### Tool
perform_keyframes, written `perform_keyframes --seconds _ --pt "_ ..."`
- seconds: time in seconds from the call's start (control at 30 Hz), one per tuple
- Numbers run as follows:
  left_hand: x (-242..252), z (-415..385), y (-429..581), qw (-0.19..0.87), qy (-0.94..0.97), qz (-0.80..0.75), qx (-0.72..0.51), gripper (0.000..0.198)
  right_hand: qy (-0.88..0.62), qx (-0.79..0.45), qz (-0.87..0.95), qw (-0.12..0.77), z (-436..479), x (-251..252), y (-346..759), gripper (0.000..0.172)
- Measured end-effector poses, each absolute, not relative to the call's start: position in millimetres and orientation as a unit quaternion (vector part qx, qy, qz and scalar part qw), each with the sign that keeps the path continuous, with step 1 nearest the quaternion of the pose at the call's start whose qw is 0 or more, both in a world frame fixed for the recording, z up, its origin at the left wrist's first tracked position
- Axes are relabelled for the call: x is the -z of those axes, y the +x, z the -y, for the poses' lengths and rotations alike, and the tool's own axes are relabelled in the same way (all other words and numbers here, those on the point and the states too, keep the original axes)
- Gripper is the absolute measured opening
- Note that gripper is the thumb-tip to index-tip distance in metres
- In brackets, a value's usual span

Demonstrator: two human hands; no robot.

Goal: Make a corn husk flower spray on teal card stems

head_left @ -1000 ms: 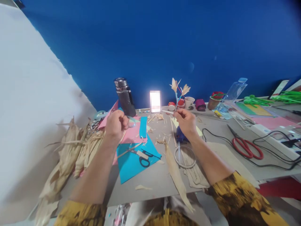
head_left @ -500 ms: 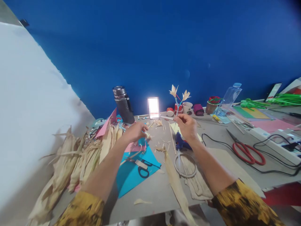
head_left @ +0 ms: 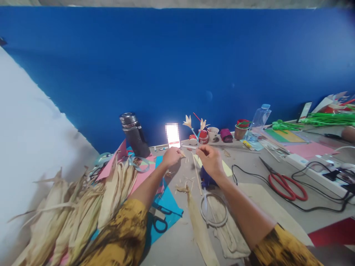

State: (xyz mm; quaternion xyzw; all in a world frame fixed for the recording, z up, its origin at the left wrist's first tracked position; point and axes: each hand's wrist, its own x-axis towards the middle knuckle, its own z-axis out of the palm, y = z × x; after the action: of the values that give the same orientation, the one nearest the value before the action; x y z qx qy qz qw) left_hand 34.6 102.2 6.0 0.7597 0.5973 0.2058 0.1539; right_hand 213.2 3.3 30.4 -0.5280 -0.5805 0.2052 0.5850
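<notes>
My right hand (head_left: 210, 159) pinches the thin pale-blue stem of a corn husk flower stalk (head_left: 187, 121), held upright with two cream blooms at its top. My left hand (head_left: 171, 157) is over the table just in front of a lit phone (head_left: 173, 137). Its fingers point down and are mostly hidden by the back of the hand. A small pale husk scrap (head_left: 182, 153) lies at its fingertips; whether they grip it does not show. Below my right hand is a blue glue gun (head_left: 205, 178), partly covered.
Dried corn husks (head_left: 80, 218) pile up at the left, beside a dark thermos (head_left: 134, 136). Black-handled scissors (head_left: 160, 221) lie on blue paper. To the right are red-handled scissors (head_left: 287, 186), a power strip (head_left: 316, 173) with cables, and a clear bottle (head_left: 259, 122). A tape ring (head_left: 213, 210) lies in front.
My left hand has moved forward and right, from above the blue and pink paper to the phone's base. My right hand still holds the flower stalk. The camera view has shifted.
</notes>
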Motion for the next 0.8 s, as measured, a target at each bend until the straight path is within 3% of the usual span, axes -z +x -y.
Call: perform_keyframes --seconds 0.23,0.37,0.53,0.67,0.8 --pt "-36.8 -75.1 12.6 0.135 0.775 -0.558 -0.265 0.021 -0.554 -0.272 0.57 0.541 -7.2 -26.8 210.1 0.017" --pt "-55.3 -35.5 3.7 0.084 0.796 -0.474 -0.368 0.019 -0.496 -0.385 0.542 0.559 -5.3 -21.8 199.6 0.017" --pt "-62.7 2.7 4.4 0.045 0.817 -0.425 -0.388 0.018 -0.426 -0.467 0.542 0.554 2.5 -21.4 187.9 0.019" --pt "-66.0 17.0 6.9 0.074 0.808 -0.416 -0.41 0.018 -0.406 -0.492 0.551 0.538 9.2 -26.0 184.7 0.022" --pt "-59.7 27.9 11.4 0.165 0.681 -0.473 -0.534 0.03 -0.366 -0.521 0.543 0.547 13.0 -28.7 184.0 0.03"
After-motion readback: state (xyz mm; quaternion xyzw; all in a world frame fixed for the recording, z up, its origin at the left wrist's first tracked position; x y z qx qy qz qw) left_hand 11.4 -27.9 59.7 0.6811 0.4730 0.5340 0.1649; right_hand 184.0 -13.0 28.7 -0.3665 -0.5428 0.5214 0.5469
